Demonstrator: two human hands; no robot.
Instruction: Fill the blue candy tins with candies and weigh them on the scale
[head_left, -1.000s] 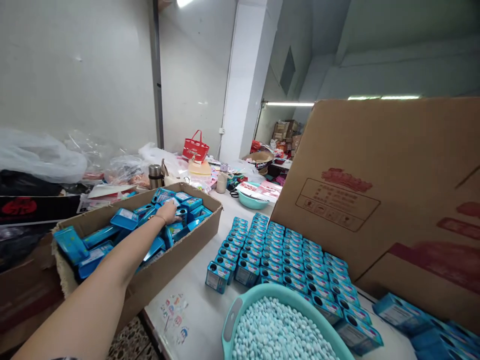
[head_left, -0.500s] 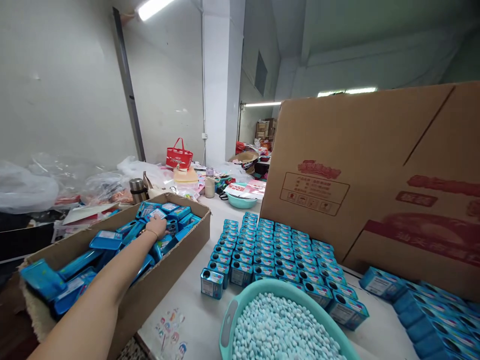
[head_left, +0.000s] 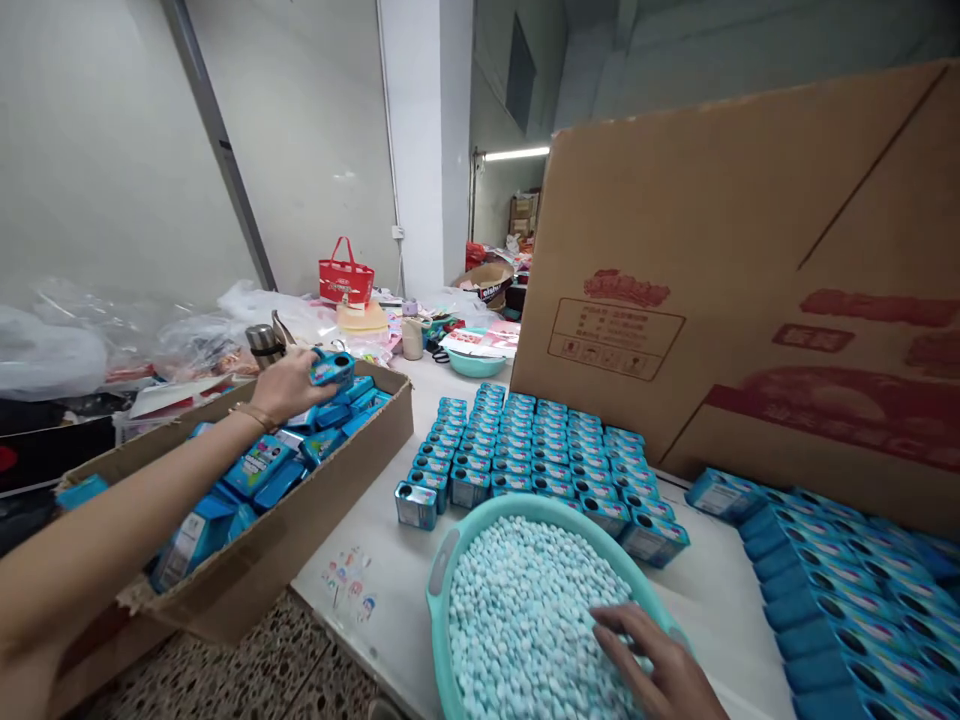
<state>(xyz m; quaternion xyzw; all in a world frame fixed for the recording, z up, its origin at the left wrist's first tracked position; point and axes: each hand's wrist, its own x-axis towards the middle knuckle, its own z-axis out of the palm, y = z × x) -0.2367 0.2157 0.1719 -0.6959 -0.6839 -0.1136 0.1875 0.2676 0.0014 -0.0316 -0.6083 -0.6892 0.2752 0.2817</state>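
Note:
Above the far end of a long cardboard box [head_left: 341, 505], my left hand [head_left: 289, 385] is closed on a small blue tin [head_left: 332, 368] with a dark round hole in its top. Many similar blue tins [head_left: 259, 465] lie jumbled in that box. My right hand [head_left: 649, 655] is over the right side of a turquoise basin [head_left: 442, 590], fingers spread and touching or just above the pale blue candies [head_left: 536, 600]. Whether a candy is between those fingers is hidden. Beyond the basin, rows of blue tins [head_left: 514, 440] stand upright, dark holes facing up.
More blue tins [head_left: 847, 590] stand in rows at right. A large cardboard carton [head_left: 750, 280] rises behind them. Stickers [head_left: 351, 580] are on the white table's [head_left: 405, 625] near edge. At the back are a steel flask [head_left: 264, 345], a red bag [head_left: 346, 275] and plastic bags.
My left hand has lifted a tin up out of the box. My right hand has come into view over the candies. The view has tilted down, and the cardboard box appears shifted.

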